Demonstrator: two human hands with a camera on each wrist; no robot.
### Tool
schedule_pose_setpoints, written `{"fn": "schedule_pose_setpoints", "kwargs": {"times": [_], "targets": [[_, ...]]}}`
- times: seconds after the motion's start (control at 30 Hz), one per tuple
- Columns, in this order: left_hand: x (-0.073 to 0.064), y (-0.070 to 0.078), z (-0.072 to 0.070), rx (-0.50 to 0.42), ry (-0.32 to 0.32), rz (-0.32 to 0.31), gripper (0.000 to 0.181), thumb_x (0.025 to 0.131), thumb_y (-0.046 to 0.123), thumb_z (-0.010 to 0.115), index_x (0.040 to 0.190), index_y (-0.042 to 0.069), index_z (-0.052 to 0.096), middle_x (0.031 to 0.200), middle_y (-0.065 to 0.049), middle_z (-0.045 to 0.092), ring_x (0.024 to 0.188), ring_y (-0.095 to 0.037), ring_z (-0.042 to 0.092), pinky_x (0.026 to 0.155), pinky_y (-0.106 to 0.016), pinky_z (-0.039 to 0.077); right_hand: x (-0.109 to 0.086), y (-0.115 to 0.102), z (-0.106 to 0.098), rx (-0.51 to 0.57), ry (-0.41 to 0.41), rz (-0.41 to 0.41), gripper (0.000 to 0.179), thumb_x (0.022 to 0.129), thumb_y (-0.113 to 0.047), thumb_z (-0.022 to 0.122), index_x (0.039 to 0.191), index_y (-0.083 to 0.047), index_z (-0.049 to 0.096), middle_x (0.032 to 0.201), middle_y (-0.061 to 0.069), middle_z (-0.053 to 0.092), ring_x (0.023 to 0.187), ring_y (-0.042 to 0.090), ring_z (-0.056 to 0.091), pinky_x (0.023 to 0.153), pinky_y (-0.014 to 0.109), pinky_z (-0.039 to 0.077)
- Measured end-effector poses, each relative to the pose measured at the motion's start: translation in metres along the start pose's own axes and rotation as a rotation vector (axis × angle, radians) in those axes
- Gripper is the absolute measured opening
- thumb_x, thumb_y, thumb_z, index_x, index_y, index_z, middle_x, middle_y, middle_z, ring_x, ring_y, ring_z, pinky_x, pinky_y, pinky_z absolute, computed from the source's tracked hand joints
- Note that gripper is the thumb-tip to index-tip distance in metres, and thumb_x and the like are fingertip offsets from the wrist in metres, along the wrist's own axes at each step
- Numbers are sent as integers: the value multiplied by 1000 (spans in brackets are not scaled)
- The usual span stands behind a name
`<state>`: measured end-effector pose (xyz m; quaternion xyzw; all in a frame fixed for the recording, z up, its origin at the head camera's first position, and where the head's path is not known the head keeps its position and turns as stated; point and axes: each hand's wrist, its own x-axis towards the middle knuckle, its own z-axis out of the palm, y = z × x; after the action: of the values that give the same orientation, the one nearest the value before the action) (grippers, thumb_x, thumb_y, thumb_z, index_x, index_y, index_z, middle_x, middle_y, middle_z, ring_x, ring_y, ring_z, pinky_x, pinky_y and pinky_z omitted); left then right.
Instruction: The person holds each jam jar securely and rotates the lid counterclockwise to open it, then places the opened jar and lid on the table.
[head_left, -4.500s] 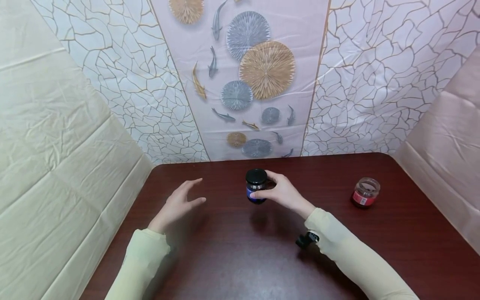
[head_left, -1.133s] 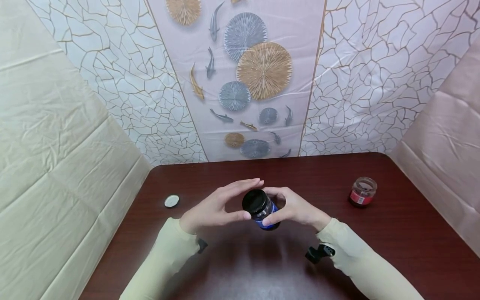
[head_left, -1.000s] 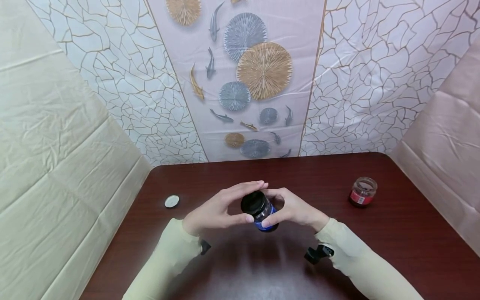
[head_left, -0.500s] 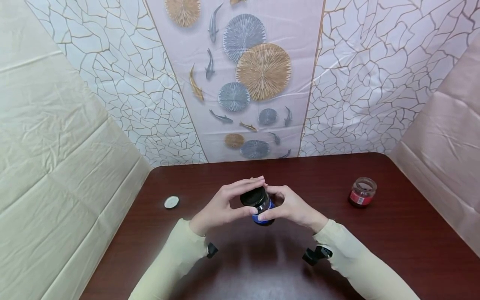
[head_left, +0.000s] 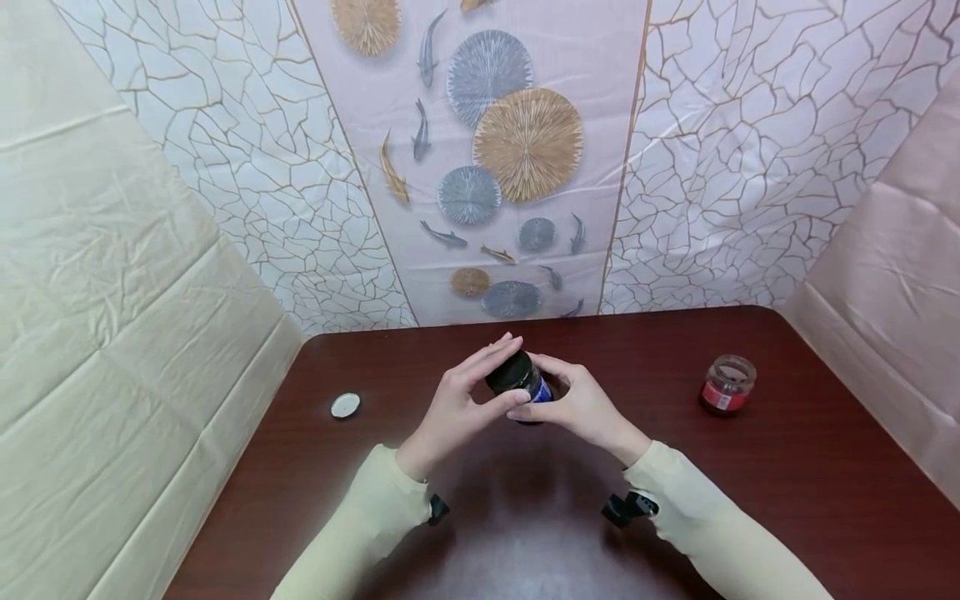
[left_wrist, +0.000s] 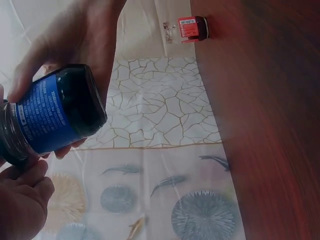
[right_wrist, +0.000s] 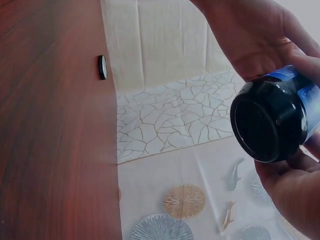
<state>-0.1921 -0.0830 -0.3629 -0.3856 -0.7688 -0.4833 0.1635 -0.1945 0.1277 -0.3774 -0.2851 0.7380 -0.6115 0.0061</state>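
A dark glass jar with a blue label (head_left: 542, 390) and a black lid (head_left: 508, 372) is held tilted above the table between both hands. My right hand (head_left: 588, 410) grips the jar's body, thumb in front and fingers behind. My left hand (head_left: 457, 410) curls round the lid, with fingers over its far side and thumb on its near side. In the left wrist view the jar (left_wrist: 45, 115) shows small print on its label and a dark base. The right wrist view shows the base of the jar (right_wrist: 260, 127) close up.
An uncovered glass jar with a red label (head_left: 727, 387) and dark contents stands at the right of the brown table (head_left: 540, 525). A loose lid (head_left: 345, 406), pale side up, lies at the left. Patterned cloth (head_left: 480, 250) hangs behind the table.
Earlier my left hand was free at the left, while the right held the jar. The left then came round the lid. In the last second both hands have moved the jar up in view.
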Motion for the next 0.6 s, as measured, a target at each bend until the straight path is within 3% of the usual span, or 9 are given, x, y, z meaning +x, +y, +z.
{"fn": "schedule_pose_setpoints", "kwargs": {"times": [0.1, 0.27, 0.43, 0.6], "targets": [[0, 2, -2, 4, -17, -4, 66, 87, 14, 81, 147, 14, 54, 152, 0, 49, 142, -18, 43, 116, -42, 34, 0, 2, -2, 10, -9, -14, 62, 83, -18, 85, 140, -16, 61, 125, 5, 67, 100, 27, 63, 83, 32, 55], [-2, 3, -11, -33, -134, 41, 69, 91, 19, 78, 152, 17, 47, 157, 2, 42, 146, -18, 36, 118, -39, 31, -3, 0, -7, 29, -49, -30, 58, 83, -19, 84, 136, -9, 62, 122, 7, 69, 101, 25, 65, 86, 30, 54], [-4, 5, -21, -97, -233, 95, 58, 99, 20, 68, 152, 11, 46, 158, -2, 40, 145, -22, 38, 116, -39, 34, -5, -2, -11, 97, -126, -59, 58, 83, -16, 83, 134, -1, 61, 121, 12, 68, 100, 25, 65, 86, 33, 55], [-4, 14, -28, -116, -259, 108, 54, 96, 6, 67, 148, 3, 50, 156, -9, 44, 142, -24, 42, 114, -39, 36, -7, -1, -12, 104, -164, -91, 58, 84, -17, 82, 134, 3, 60, 120, 15, 68, 99, 24, 66, 85, 34, 56]]}}
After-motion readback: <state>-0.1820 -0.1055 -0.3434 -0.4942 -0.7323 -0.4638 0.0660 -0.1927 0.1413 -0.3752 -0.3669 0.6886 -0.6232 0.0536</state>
